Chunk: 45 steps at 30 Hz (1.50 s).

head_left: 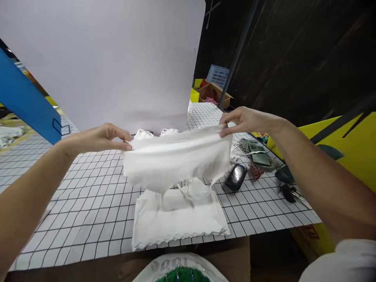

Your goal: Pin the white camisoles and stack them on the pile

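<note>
A white cloth garment (176, 160) is stretched in the air between my two hands, its lower part blurred by motion. My left hand (110, 139) pinches its left upper corner, and my right hand (239, 120) pinches the right upper corner. Thin strap-like pieces dangle from its lower edge. Beneath it, a stack of white folded cloth (179, 225) with a wavy front edge lies near the front of the table. Behind the raised garment, more bunched white fabric (143, 134) shows partly.
The table has a grid-patterned cover (96, 219). To the right lie a dark shiny wrapped roll (236, 177), a grey-green object (260, 155) and keys (290, 192). A large pale panel (117, 58) rises at the back. A blue board (26, 94) slants at the left.
</note>
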Available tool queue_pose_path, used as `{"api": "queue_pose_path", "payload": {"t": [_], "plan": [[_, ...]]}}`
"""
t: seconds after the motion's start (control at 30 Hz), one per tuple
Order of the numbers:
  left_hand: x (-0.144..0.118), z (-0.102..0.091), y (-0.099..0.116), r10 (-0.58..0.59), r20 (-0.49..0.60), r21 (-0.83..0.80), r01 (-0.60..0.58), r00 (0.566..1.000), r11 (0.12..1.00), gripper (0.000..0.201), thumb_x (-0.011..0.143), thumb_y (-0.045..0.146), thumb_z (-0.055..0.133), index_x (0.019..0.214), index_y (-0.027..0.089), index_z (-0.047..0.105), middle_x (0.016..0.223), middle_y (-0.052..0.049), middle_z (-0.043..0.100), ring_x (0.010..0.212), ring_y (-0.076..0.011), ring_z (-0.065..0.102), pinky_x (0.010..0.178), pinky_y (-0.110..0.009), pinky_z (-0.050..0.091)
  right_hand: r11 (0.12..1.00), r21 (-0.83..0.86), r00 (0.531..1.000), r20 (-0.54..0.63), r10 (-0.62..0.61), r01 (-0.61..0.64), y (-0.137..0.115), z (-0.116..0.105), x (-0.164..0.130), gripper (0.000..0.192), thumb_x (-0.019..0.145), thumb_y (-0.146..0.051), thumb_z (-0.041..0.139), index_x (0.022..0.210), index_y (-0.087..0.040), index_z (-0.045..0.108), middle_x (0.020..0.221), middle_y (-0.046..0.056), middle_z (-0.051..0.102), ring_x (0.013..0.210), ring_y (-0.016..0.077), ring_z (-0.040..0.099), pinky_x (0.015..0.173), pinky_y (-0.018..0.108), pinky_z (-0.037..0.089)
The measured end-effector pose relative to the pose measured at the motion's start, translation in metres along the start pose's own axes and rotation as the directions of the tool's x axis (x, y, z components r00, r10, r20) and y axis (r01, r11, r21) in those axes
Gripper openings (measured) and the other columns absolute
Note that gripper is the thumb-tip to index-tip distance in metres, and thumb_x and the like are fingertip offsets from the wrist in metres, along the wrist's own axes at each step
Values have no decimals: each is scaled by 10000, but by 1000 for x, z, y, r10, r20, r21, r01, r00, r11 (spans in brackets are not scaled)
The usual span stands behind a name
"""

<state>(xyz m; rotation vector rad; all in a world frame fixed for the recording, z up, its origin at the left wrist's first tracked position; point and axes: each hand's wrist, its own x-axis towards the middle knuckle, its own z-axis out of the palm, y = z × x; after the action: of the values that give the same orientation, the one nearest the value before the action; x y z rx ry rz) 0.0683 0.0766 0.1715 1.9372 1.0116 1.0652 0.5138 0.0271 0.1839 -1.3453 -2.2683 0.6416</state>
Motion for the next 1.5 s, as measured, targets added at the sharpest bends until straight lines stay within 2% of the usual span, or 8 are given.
{"api": "queue_pose_path", "payload": {"t": [0.27, 0.43, 0.6, 0.87, 1.03, 1.2, 1.33, 1.5], "plan": [[-24, 23, -4, 223, -10, 415, -199, 975, 888, 263, 844, 380, 716, 894, 122, 703, 892, -7, 690, 851, -130, 602, 823, -277, 529, 944, -318, 834, -542, -102, -92, 7, 40, -12, 395, 760, -324, 837, 1097, -147, 733, 880, 49, 682, 889, 205, 603, 849, 400, 450], [-103, 54, -53, 289, 52, 468, -279, 956, 839, 187, 833, 237, 715, 1015, 271, 734, 837, 8, 695, 742, -159, 622, 671, -290, 539, 957, -287, 871, -481, -100, -49, 12, 123, -69, 39, 873, -288, 725, 890, -267, 753, 820, 66, 661, 922, 289, 563, 818, 485, 479], [-180, 98, -106, 297, 198, 472, -356, 934, 807, 227, 894, 120, 576, 1002, 250, 728, 774, -28, 605, 646, -153, 562, 542, -254, 490, 961, -271, 892, -448, -68, -62, 33, 211, -114, 145, 894, -185, 629, 887, -246, 760, 844, 87, 648, 922, 292, 559, 801, 479, 501], [-224, 100, -106, 338, 189, 519, -386, 922, 762, 337, 900, 41, 559, 1110, 277, 675, 888, -39, 606, 759, -164, 616, 649, -262, 538, 898, -439, 893, -411, -184, -16, 7, 253, -171, 262, 889, -82, 605, 982, -280, 749, 806, 39, 718, 880, 261, 620, 1086, 648, 378], [-256, 109, -126, 257, 238, 433, -339, 937, 835, 378, 895, 46, 526, 1132, 278, 707, 971, -71, 655, 868, -203, 654, 744, -326, 576, 966, -257, 920, -384, -76, -28, -1, 277, -200, 371, 904, -75, 563, 1125, -312, 744, 826, 37, 736, 784, 228, 667, 987, 569, 520], [-247, 100, -121, 51, 217, 316, -120, 975, 941, 422, 913, 92, 474, 1137, 340, 731, 1085, -74, 672, 1031, -239, 649, 830, -381, 588, 980, 189, 849, -506, 151, -61, -10, 261, -205, 436, 906, -126, 591, 1249, -378, 685, 1000, 56, 762, 877, 269, 720, 739, 456, 615], [-201, 97, -116, -124, 75, 300, 96, 989, 949, 286, 934, 264, 520, 1105, 282, 749, 1045, -82, 676, 960, -235, 661, 753, -334, 582, 975, 191, 768, -605, 209, -115, -10, 235, -167, 294, 917, -165, 614, 1120, -339, 738, 970, 70, 742, 898, 275, 701, 763, 454, 593], [-126, 119, -143, -343, 25, 179, 333, 939, 926, 293, 806, 397, 684, 1005, 195, 759, 971, -78, 699, 829, -208, 670, 694, -306, 566, 993, 38, 886, -457, -85, 115, -3, 233, -50, 192, 943, -215, 581, 1003, -253, 759, 890, 70, 751, 840, 244, 679, 789, 425, 552]]}}
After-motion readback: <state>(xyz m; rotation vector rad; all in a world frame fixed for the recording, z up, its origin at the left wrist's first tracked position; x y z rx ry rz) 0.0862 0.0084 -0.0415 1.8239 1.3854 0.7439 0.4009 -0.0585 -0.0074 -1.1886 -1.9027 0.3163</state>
